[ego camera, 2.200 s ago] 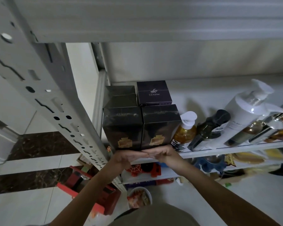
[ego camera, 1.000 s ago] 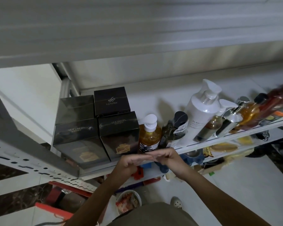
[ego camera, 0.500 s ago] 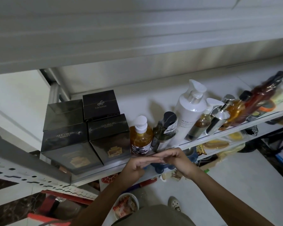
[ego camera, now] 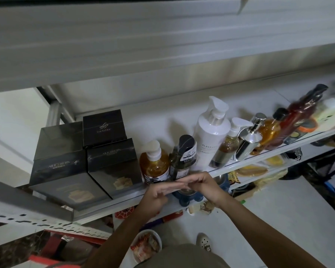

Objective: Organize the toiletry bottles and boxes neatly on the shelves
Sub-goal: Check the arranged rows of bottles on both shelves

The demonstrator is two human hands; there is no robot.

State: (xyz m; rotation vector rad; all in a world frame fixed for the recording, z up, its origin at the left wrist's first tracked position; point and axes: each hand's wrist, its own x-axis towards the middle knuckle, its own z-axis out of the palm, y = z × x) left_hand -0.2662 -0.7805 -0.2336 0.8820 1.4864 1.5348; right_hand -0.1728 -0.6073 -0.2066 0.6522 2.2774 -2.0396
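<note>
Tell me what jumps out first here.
The tall white pump bottle stands highest in the row of bottles along the front of the shelf. Left of that row, four black boxes sit packed in a block at the shelf's left end. In front of the shelf edge, the left hand and right hand meet with fingers touching, holding nothing.

A tall white pump bottle (ego camera: 209, 140) is shown upright on a white shelf (ego camera: 259, 158). Left of it, a dark green bottle (ego camera: 182, 159), an amber pump bottle (ego camera: 154, 167) and four black boxes (ego camera: 112, 163) are set. Right of it, a chrome bottle (ego camera: 248, 142) is crowded among others. In front of it, a left hand (ego camera: 155, 196) and a right hand (ego camera: 205, 184) are held with fingers touching.
</note>
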